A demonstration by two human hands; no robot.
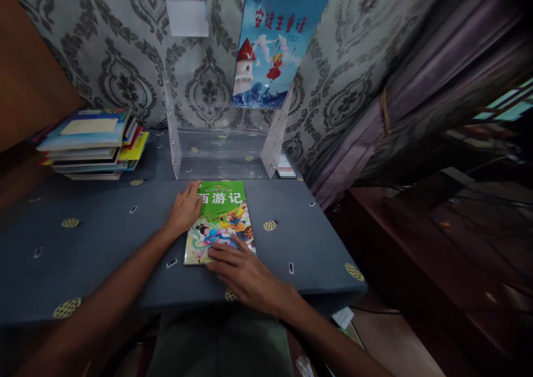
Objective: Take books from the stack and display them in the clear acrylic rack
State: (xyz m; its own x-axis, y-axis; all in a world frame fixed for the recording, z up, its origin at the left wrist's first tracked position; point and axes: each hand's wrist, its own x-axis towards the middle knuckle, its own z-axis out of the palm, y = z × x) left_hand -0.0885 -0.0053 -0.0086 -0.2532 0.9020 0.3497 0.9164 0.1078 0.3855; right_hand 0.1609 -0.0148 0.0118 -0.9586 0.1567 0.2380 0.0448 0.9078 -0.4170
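Note:
A picture book point(227, 219) with a green and colourful cover lies face up near the front edge of the cloth-covered table point(137, 255). Along its upper left edge rests my left hand point(185, 206), fingers stretched forward and touching the cover's side. My right hand point(245, 274) lies flat across the lower part of the cover, its fingers somewhat apart. Just behind the book stands a clear acrylic stand point(222, 169). Above it, a blue storybook point(270, 44) with a red-roofed tower on its cover is upright against the stand's upper part.
A stack of books point(91, 144) sits at the table's back left. A white card point(188, 19) shows at the stand's upper left. Patterned wallpaper point(125, 77) is behind, with a purple curtain point(375, 127) at right. A dark red cabinet point(400, 244) stands beyond the table's right edge.

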